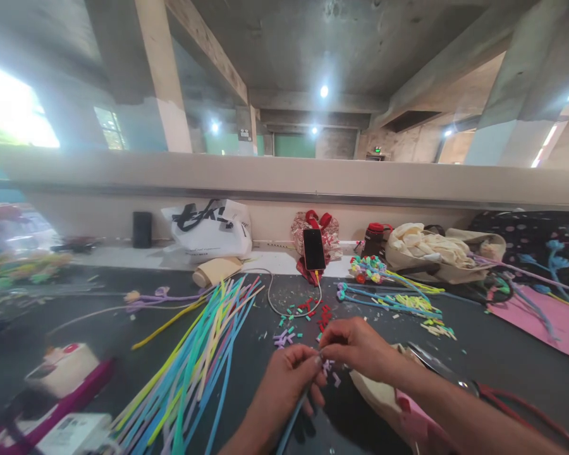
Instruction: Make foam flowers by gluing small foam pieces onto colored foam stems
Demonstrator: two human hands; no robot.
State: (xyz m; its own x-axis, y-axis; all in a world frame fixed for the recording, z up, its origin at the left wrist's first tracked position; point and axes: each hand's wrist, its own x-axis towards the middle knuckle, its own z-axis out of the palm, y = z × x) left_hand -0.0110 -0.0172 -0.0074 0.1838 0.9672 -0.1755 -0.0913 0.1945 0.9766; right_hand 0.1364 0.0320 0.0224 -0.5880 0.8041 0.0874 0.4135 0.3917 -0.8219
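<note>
My left hand [289,385] is closed around a blue-grey pipe cleaner [293,423], which runs down toward the bottom edge of the view. The thumb and forefinger of my right hand [355,347] are pinched together right beside the left thumb, at the top end of the stem. Whatever sits between those right fingertips is too small to make out. Short cut lilac pieces [283,339] lie just beyond the hands, along with red pieces [325,316] and green ones. A thick bundle of long coloured pipe cleaners [194,360] spreads over the black table to the left.
Red-handled scissors [436,366] lie by my right forearm. A phone [314,249] on a cable leans against a patterned red bag [296,227]. Finished-looking flower stems [367,268], a white bag [208,230], a cloth bag [422,246] and pink paper [540,316] stand around.
</note>
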